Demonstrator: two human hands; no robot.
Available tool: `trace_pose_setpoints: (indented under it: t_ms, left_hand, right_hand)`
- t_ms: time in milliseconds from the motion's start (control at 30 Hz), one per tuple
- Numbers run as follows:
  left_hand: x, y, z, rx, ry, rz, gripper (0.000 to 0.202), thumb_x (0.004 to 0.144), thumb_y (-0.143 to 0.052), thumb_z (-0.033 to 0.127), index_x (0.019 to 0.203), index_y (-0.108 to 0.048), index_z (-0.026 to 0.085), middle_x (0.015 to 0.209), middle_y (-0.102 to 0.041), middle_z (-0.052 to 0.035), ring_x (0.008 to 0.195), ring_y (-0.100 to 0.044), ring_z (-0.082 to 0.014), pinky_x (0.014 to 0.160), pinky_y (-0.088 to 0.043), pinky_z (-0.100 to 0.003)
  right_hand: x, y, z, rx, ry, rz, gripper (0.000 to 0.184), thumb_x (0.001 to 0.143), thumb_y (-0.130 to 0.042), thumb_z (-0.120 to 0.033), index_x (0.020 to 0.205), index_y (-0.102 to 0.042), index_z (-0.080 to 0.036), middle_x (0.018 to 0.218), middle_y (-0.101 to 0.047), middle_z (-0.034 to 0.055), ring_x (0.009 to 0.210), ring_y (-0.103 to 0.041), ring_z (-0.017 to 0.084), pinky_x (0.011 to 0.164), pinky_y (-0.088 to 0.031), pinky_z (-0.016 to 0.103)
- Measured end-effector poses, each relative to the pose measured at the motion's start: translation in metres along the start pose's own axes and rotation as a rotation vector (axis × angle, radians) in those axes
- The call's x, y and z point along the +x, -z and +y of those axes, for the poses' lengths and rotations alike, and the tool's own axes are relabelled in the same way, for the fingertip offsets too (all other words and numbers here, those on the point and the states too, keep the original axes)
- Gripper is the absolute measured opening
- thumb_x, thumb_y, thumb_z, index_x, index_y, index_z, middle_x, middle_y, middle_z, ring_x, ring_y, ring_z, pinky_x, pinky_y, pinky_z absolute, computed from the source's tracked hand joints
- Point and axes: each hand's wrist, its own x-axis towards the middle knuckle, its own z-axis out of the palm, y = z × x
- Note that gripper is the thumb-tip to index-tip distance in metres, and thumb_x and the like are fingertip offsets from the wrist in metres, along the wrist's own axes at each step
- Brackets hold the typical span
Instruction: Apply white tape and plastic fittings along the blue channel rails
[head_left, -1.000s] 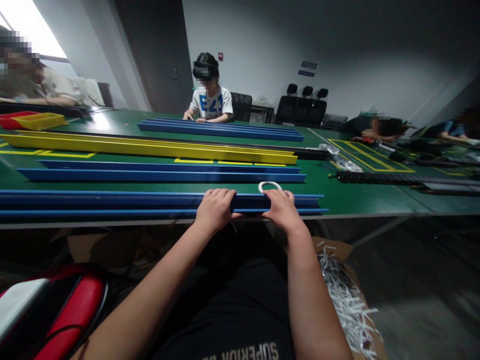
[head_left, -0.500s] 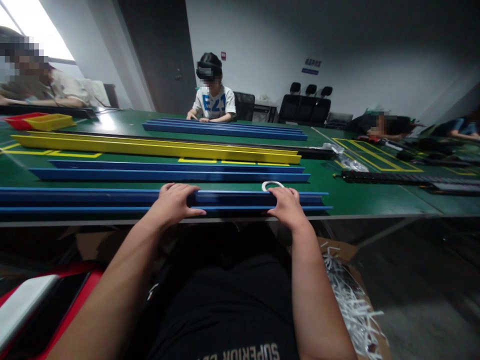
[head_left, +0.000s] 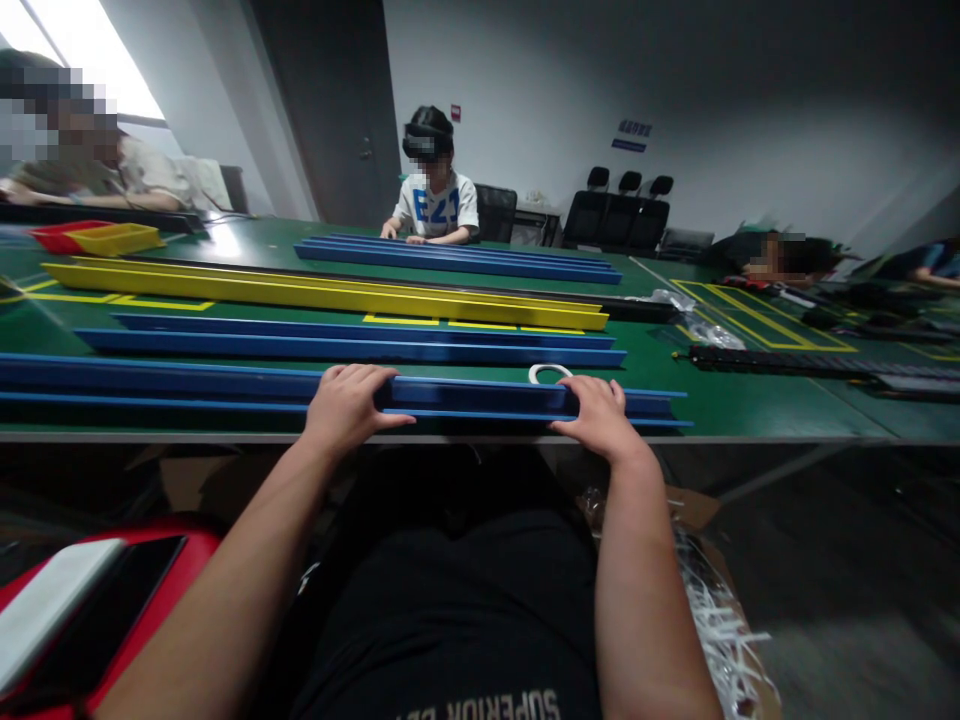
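Note:
A long blue channel profile (head_left: 480, 396) lies along the near edge of the green table (head_left: 750, 405), its open side facing me. Around its middle my left hand (head_left: 349, 405) grips it, thumb on the lower flange and fingers over the upper one. My right hand (head_left: 598, 412) grips the same profile nearer its right end in the same way. Just behind the right hand's fingers lies a white ring (head_left: 550, 374), possibly a roll of tape, partly hidden. Past the left side of the view the profile's far end is cut off.
Beyond lie another blue channel (head_left: 360, 345), a yellow channel (head_left: 322, 295) and more blue profiles (head_left: 457, 258). Red and yellow trays (head_left: 120, 238) stand at left. A co-worker (head_left: 435, 200) sits opposite. Below right, a carton holds shredded paper (head_left: 720, 610).
The held blue profile has shifted right and its left part has risen slightly in view. My right hand has moved a little right; both hands keep their grip. The view has shifted slightly.

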Motion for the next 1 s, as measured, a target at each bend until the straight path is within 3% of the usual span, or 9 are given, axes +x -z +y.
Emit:
trace_pose_setpoints:
  t_ms: [233, 467, 700, 1000]
  left_hand:
    - [-0.01, -0.007, -0.003, 0.021, -0.078, 0.152, 0.066, 0.068, -0.07, 0.067, 0.119, -0.062, 0.026, 0.112, -0.07, -0.0101, 0.107, -0.06, -0.0329, 0.099, -0.034, -0.047]
    - [-0.017, -0.006, 0.001, 0.01, -0.097, 0.186, 0.063, 0.073, -0.067, 0.065, 0.123, -0.059, 0.027, 0.116, -0.068, -0.0095, 0.109, -0.058, -0.0321, 0.1, -0.033, -0.047]
    - [-0.021, -0.013, -0.002, 0.016, -0.1, 0.231, 0.063, 0.074, -0.067, 0.063, 0.124, -0.058, 0.026, 0.117, -0.068, -0.01, 0.111, -0.058, -0.0327, 0.1, -0.031, -0.048]
    - [-0.023, -0.021, -0.006, 0.022, -0.112, 0.269, 0.064, 0.074, -0.068, 0.062, 0.126, -0.056, 0.026, 0.12, -0.067, -0.0099, 0.112, -0.058, -0.0327, 0.1, -0.03, -0.048]
  right_hand:
    - [-0.003, 0.01, -0.007, -0.001, -0.025, -0.06, 0.062, 0.07, -0.073, -0.057, 0.124, -0.056, -0.032, 0.133, -0.058, 0.0054, 0.125, -0.047, 0.031, 0.111, -0.015, 0.062]
    - [-0.004, 0.012, -0.007, 0.0, -0.045, -0.071, 0.054, 0.076, -0.067, -0.058, 0.122, -0.057, -0.032, 0.132, -0.058, 0.006, 0.125, -0.047, 0.031, 0.11, -0.016, 0.061]
    - [-0.003, 0.014, -0.008, 0.017, -0.064, -0.071, 0.033, 0.087, -0.058, -0.041, 0.119, -0.058, -0.034, 0.129, -0.061, 0.0029, 0.122, -0.05, 0.028, 0.11, -0.018, 0.058]
    - [-0.001, 0.013, -0.007, 0.043, -0.095, -0.046, 0.033, 0.086, -0.058, -0.025, 0.117, -0.06, -0.034, 0.127, -0.062, 0.0023, 0.12, -0.051, 0.027, 0.108, -0.02, 0.054]
